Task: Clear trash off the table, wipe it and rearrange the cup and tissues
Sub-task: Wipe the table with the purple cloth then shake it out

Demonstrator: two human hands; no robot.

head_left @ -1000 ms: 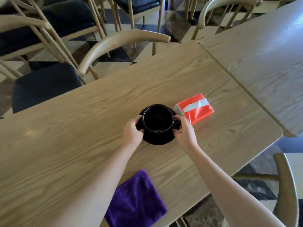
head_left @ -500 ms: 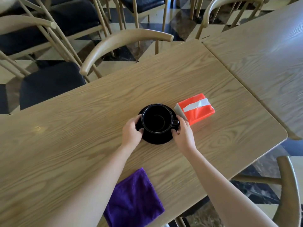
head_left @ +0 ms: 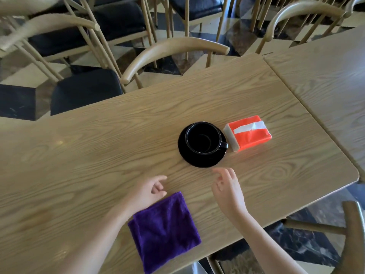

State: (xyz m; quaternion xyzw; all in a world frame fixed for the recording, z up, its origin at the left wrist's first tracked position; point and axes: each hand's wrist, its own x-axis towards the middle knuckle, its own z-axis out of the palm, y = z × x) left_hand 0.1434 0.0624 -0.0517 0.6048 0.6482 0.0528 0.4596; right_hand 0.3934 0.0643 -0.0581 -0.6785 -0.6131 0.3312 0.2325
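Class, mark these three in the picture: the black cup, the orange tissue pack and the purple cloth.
black cup [head_left: 203, 138]: head view, inside of the cup.
orange tissue pack [head_left: 252, 137]: head view, orange top face.
purple cloth [head_left: 166, 228]: head view, middle of the folded surface.

Two hands [head_left: 148, 191] [head_left: 229, 189], one cup [head_left: 203, 138], one saucer [head_left: 197, 163], one tissue pack [head_left: 249, 135], one purple cloth [head_left: 166, 228], two tables [head_left: 98, 145] [head_left: 325, 76].

Wood-grain counter [head_left: 98, 155] with a smooth satin sheen, glossy black ceramic-looking cup [head_left: 203, 138] on a glossy black saucer [head_left: 197, 162], shiny orange plastic-wrapped tissue pack [head_left: 247, 135], fluffy matt purple cloth [head_left: 165, 228], pale wooden chair [head_left: 173, 48] frames with dark matt seat pads
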